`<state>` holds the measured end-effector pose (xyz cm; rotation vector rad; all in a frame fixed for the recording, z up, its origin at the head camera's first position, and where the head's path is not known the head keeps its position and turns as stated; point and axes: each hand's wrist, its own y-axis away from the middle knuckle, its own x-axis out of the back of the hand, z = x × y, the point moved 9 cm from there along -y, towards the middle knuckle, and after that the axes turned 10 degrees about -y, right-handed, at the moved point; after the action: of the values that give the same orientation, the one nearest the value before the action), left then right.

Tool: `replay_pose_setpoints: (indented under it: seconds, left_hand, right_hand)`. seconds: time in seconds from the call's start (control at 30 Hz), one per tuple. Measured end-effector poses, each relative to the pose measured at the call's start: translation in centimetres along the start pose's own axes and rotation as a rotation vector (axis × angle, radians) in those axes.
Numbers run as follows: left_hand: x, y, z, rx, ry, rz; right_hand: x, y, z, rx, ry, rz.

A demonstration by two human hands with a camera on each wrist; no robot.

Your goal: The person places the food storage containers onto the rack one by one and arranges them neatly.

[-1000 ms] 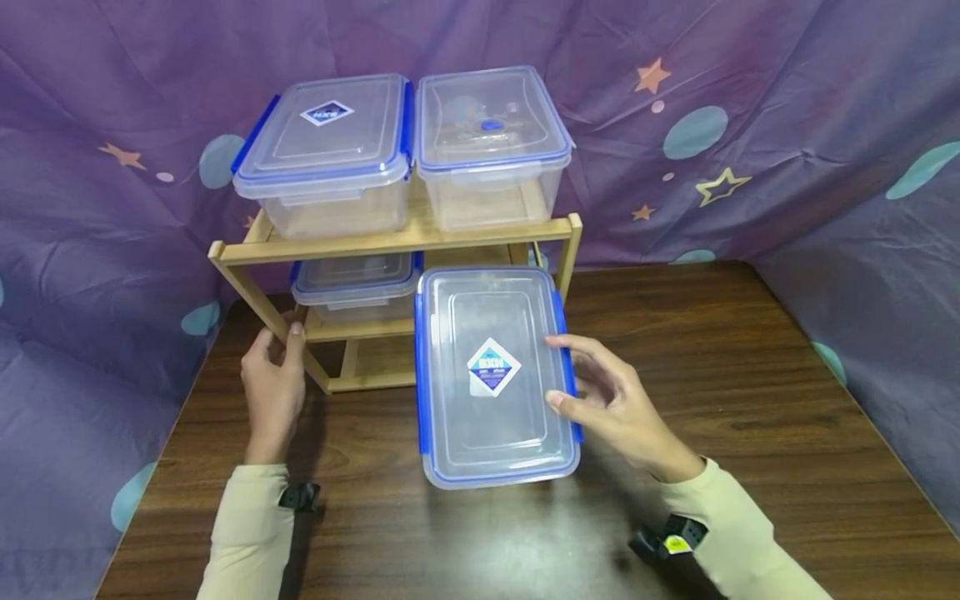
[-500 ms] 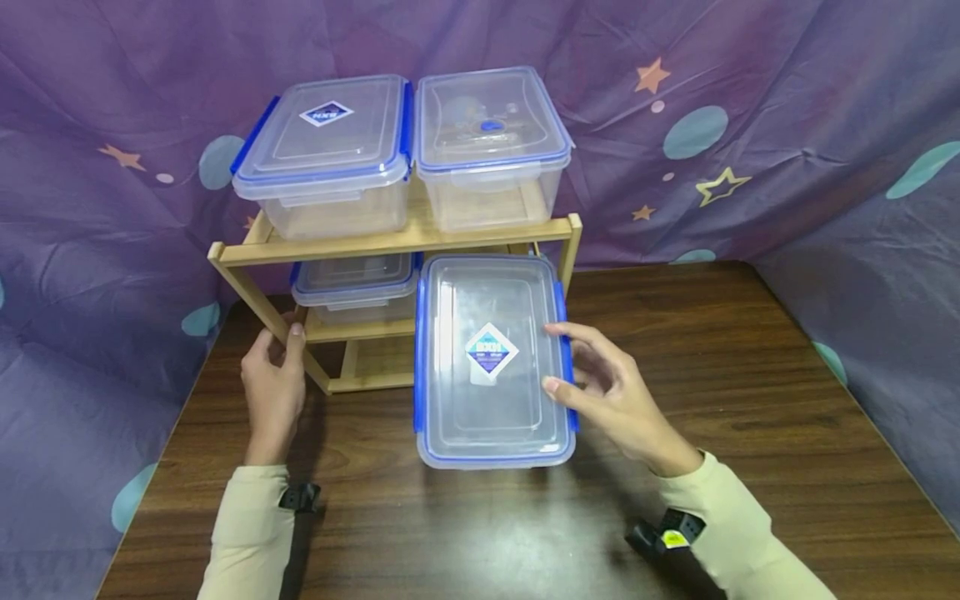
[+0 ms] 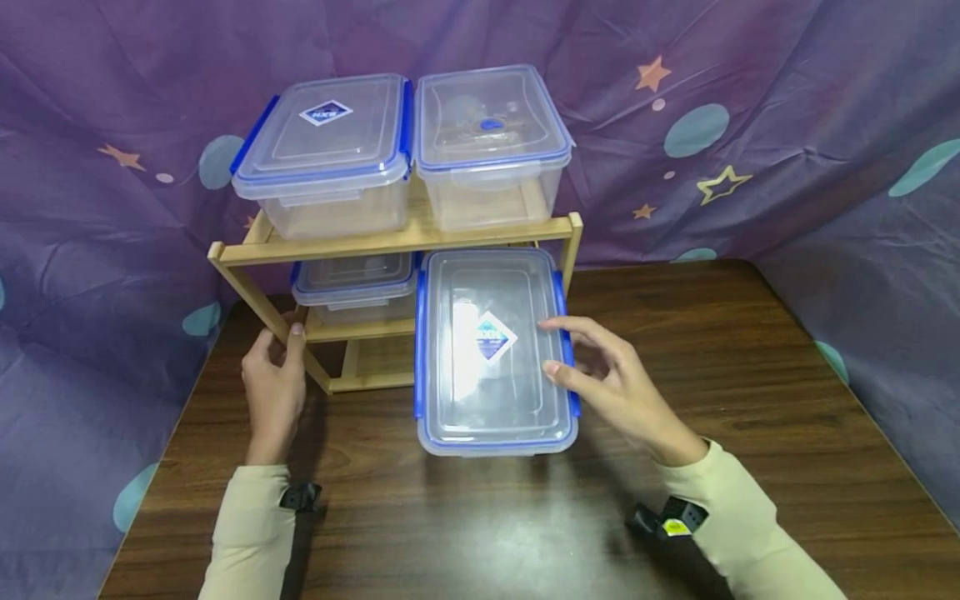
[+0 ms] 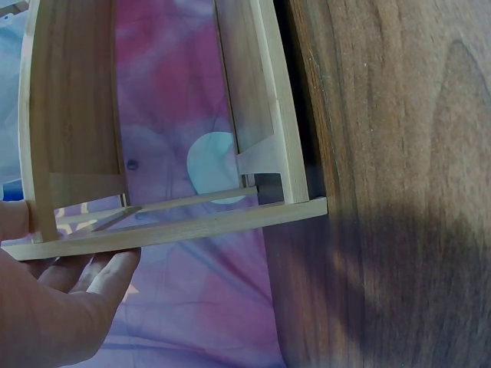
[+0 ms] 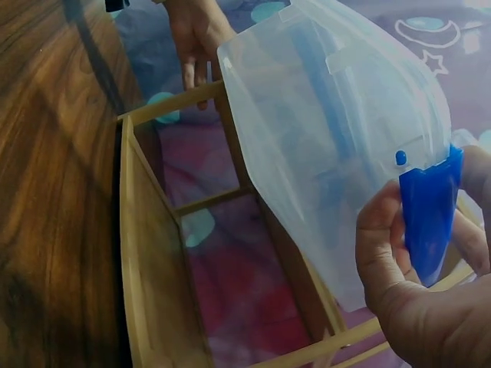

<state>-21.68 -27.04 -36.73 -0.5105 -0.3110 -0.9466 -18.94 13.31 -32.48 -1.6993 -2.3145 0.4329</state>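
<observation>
My right hand (image 3: 615, 383) grips a clear plastic food container (image 3: 495, 400) by its right edge, thumb and fingertips over the lid's blue clip (image 5: 431, 218). The container tilts down toward me, its far end at the middle shelf's right half. In the right wrist view its see-through body overlaps the wooden rack (image 5: 138, 230). My left hand (image 3: 273, 383) holds the rack's left front post, thumb in front. The left wrist view shows those fingers (image 4: 115, 276) beneath the side bar (image 4: 169, 234).
Two lidded containers, one with a diamond label (image 3: 330, 154) and one with a blue vent (image 3: 491, 150), stand on the top shelf. Another lidded container (image 3: 356, 287) sits at the left of the middle shelf. A patterned curtain (image 3: 750, 100) hangs behind the wooden table (image 3: 712, 350).
The container in my right hand has moved away from me toward the rack, its far end now closer to the shelf. My left hand stays on the post.
</observation>
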Motion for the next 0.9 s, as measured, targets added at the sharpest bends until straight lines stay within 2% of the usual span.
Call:
replay_pose_setpoints:
  seconds: [0.17,0.6,0.77,0.9]
  left_hand:
    - [0.0,0.0,0.0,0.003,0.008,-0.002]
    - [0.0,0.0,0.0,0.010,0.003,0.005]
    - [0.0,-0.1,0.0,0.011,0.010,-0.004]
    - [0.0,-0.1,-0.1,0.010,0.017,-0.004]
  right_hand:
    - [0.0,-0.3,-0.2,-0.019,0.036,0.007]
    - [-0.1,-1.4,-0.4,-0.105,-0.007,0.033]
    - [-0.1,-1.5,0.0,-0.173,-0.058,0.029]
    - [-0.4,-1.5,-0.1,-0.197,-0.113,0.009]
